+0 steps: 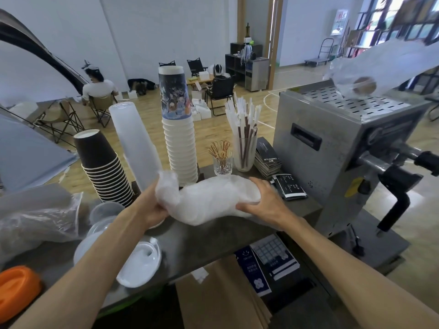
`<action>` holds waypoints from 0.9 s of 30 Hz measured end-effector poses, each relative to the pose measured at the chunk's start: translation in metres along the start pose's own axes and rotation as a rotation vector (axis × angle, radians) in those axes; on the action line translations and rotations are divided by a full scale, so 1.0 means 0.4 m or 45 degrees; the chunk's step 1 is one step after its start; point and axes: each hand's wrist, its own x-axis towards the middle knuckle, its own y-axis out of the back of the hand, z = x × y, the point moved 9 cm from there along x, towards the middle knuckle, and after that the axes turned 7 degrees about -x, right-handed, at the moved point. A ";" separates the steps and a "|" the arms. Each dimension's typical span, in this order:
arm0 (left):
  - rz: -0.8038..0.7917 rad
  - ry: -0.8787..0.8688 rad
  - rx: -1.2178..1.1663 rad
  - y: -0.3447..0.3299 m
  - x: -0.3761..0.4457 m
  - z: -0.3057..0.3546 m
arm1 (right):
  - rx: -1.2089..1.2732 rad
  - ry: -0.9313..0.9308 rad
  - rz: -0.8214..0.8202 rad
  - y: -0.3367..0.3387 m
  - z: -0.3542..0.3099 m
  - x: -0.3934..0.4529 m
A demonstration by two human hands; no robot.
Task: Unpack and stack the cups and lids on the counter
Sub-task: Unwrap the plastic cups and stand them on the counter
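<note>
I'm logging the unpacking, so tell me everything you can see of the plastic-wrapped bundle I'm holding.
The plastic-wrapped bundle is a long, whitish sleeve of crinkled translucent film, lying roughly sideways just above the dark counter. The left hand bunches its twisted end; the right hand wraps the other. Its contents aren't clearly visible.

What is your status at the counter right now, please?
Left hand gripping the bunched end of the plastic sleeve of lids; right hand clamped on its other end. Sleeve unopened, lying across the counter. Loose lids crowd the near left.
</note>
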 end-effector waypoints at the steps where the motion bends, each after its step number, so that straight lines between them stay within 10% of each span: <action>1: 0.031 0.039 0.178 0.007 0.000 -0.009 | -0.007 -0.012 -0.007 -0.002 0.006 -0.001; 4: -0.014 0.091 0.572 -0.036 -0.032 -0.024 | -0.007 -0.051 -0.029 -0.012 0.026 0.002; 9: 0.033 0.207 2.072 -0.063 -0.053 -0.014 | -0.040 -0.033 -0.015 0.006 0.027 0.008; 15: -0.012 0.341 2.720 -0.064 -0.040 -0.065 | -0.025 -0.016 -0.037 -0.002 0.030 0.009; 22: 0.445 -0.225 2.776 -0.071 -0.044 0.006 | -0.040 -0.117 -0.039 -0.002 0.093 -0.007; 27: 0.459 -0.572 1.450 -0.056 -0.063 0.059 | 0.014 -0.158 -0.040 -0.004 0.129 -0.013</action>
